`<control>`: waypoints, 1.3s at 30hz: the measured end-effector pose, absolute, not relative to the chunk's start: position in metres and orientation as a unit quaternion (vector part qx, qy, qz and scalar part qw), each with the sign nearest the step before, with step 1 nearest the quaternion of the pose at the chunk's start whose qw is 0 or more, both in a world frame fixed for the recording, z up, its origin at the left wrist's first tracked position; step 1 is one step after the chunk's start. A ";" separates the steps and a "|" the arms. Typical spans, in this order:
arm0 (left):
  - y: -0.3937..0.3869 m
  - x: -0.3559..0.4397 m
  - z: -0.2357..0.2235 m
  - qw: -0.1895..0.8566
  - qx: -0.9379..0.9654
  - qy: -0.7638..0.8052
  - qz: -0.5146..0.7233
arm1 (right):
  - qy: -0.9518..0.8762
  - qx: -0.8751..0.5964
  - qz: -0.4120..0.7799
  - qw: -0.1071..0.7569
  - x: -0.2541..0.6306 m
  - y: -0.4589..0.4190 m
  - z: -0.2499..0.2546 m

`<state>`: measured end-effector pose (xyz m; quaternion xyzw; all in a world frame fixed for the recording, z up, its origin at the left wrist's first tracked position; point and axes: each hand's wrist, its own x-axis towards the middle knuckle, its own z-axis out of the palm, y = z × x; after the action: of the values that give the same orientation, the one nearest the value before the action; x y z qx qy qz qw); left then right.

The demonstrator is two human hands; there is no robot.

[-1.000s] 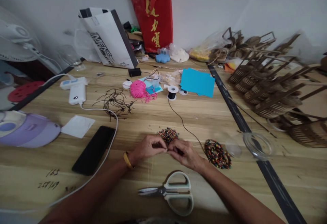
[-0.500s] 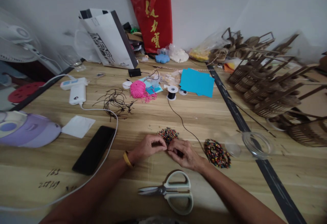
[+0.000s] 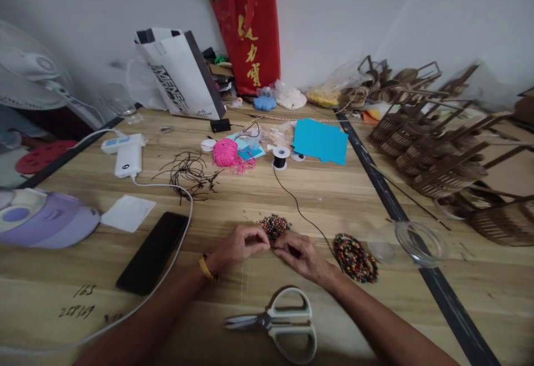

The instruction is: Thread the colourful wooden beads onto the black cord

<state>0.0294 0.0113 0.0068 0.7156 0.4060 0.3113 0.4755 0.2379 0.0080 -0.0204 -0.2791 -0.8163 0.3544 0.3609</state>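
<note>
My left hand (image 3: 240,245) is pinched closed at the near edge of a small pile of multicoloured beads (image 3: 273,226). My right hand (image 3: 303,255) also has thumb and fingers pinched, its tips a small gap from the left ones. What sits in either pinch is too small to make out. Beyond them stands a white spool of black cord (image 3: 280,158). Its cord (image 3: 298,204) runs down to a coiled string of beads (image 3: 355,258) beside my right wrist. Scissors with pale handles (image 3: 291,325) lie between my forearms, blades pointing left.
A black phone (image 3: 152,253) and a white cable (image 3: 191,204) lie to the left. Cut dark cords (image 3: 189,174), pink yarn (image 3: 226,152) and blue sheets (image 3: 320,141) are further back. On the right are a clear round container (image 3: 419,243) and small woven baskets (image 3: 434,166).
The view has tipped slightly, so everything sits lower in it. My left fingertips have drawn a little to the left, away from the right ones. Both hands stay pinched near the bead pile.
</note>
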 end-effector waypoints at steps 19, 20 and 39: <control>0.025 0.020 -0.003 0.217 0.822 0.496 0.179 | -0.735 -0.384 0.380 0.410 0.244 0.007 -0.010; 0.025 0.023 -0.005 0.202 0.833 0.490 0.159 | -0.746 -0.383 0.358 0.411 0.245 0.007 -0.008; 0.032 0.056 -0.012 0.159 0.899 0.388 0.129 | -0.680 -0.405 0.425 0.440 0.232 0.023 -0.011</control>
<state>0.0555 0.0318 -0.0116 0.8987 0.3875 0.1290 0.1595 0.2325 0.0227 -0.0106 -0.4048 -0.6795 0.4254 0.4397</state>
